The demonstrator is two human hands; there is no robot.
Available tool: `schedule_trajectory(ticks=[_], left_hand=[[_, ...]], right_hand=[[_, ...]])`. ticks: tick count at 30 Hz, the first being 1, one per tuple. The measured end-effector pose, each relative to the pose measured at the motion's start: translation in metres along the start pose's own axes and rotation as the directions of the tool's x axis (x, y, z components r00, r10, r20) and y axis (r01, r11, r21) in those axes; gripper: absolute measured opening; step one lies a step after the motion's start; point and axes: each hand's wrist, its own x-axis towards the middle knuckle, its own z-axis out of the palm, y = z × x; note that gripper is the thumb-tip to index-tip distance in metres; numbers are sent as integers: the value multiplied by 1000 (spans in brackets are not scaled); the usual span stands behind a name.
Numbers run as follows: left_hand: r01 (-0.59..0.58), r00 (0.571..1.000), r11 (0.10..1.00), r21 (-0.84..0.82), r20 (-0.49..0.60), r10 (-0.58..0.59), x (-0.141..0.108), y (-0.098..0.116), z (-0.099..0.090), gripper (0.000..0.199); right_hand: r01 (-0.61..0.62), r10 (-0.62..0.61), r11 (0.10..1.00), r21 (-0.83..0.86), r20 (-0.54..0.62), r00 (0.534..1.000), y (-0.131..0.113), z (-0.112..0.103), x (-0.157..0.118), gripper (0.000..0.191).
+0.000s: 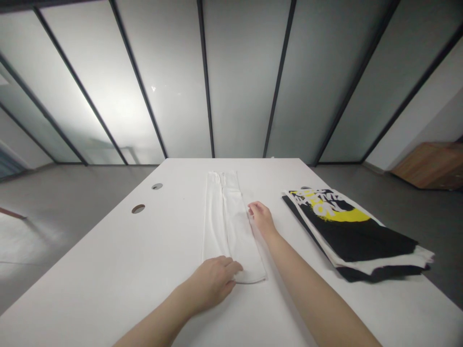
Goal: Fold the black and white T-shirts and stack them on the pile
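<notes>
A white garment (237,221), folded into a long narrow strip, lies lengthwise on the white table (162,255). My left hand (217,279) rests on its near end, fingers spread a little over the cloth and palm down. Beside the garment's right edge, about halfway along, is my right hand (261,217). Its fingers are bent together at the cloth's edge, and whether they pinch any fabric is too small to tell. A lengthwise fold runs down the middle of the garment.
On the right side of the table lies a stack of folded black and white clothes (354,236), the top one with a yellow and white print. Round holes (138,208) pierce the tabletop at the left. Frosted glass panels stand beyond the far edge.
</notes>
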Motion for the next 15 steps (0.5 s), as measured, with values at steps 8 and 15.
schedule_trajectory(ticks=[8, 15], left_hand=[[-1, 999, 1000, 11, 44, 1, 1, 2, -5, 10], [-58, 997, 972, -228, 30, 66, -3, 3, -14, 27]], right_hand=[[39, -37, 998, -55, 24, 999, -2, 1, -2, 29], [329, -243, 895, -302, 289, 926, 4, 2, -8, 36]])
